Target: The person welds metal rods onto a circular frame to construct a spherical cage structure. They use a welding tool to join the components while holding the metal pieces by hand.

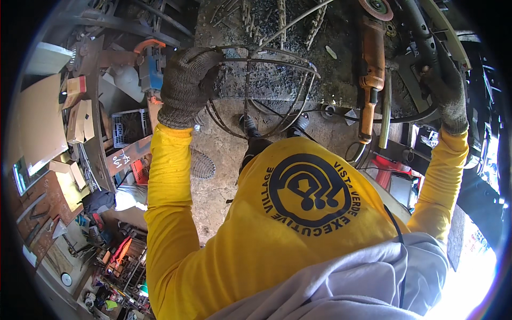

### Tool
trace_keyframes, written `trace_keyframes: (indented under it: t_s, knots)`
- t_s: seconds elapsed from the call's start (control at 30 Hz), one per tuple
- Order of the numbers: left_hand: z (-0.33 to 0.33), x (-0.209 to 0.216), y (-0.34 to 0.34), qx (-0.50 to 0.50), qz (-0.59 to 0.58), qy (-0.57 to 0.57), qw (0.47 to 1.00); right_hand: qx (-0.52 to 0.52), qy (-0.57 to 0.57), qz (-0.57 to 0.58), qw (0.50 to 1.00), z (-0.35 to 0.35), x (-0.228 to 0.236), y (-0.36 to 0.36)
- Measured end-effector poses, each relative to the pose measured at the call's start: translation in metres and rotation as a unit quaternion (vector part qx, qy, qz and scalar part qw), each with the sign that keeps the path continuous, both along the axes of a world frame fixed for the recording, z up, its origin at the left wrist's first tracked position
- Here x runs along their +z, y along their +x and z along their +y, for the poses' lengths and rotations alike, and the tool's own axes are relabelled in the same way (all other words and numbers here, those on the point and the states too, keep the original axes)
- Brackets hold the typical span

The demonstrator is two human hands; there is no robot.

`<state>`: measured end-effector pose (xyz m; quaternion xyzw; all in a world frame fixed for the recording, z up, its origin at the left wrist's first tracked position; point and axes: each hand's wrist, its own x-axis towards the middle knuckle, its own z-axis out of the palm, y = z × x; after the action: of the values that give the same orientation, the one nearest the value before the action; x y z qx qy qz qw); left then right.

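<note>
My left hand (188, 85), in a dark knit glove, is closed on one side of a round frame of thin metal rods (277, 62). The frame hangs tilted over the near edge of the dark worktable (336, 74), its hoops reaching below the edge. My right hand (447, 88), also gloved, is at the far right beside a dark metal tube (418, 24). Its fingers look curled, but what they grip blends into the dark parts there. Between the hands, nearer the right, lies an angle grinder (373, 58) with an orange-brown body and a round disc (377, 7).
Twisted metal rods (281, 24) lie on the far tabletop. A blue tool (151, 72), cardboard boxes (81, 120) and a crate (129, 128) crowd the left. Dark cable (397, 120) runs along the right table edge. Tools clutter the lower left.
</note>
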<state>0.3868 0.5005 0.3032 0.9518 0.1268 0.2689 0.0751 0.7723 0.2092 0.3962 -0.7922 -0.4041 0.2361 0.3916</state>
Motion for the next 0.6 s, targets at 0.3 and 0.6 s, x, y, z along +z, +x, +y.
trace_keyframes:
  t_s: [0.3, 0.6]
  knots:
    - [-0.0036, 0.0022, -0.0004, 0.016, 0.007, -0.011, 1.000, 0.032, -0.020, 0.021, 0.999, -0.0014, 0.0062, 0.0025]
    - [-0.0032, -0.0003, -0.0013, 0.011, 0.005, 0.012, 1.000, 0.040, -0.008, -0.011, 0.999, -0.0021, 0.0044, 0.0035]
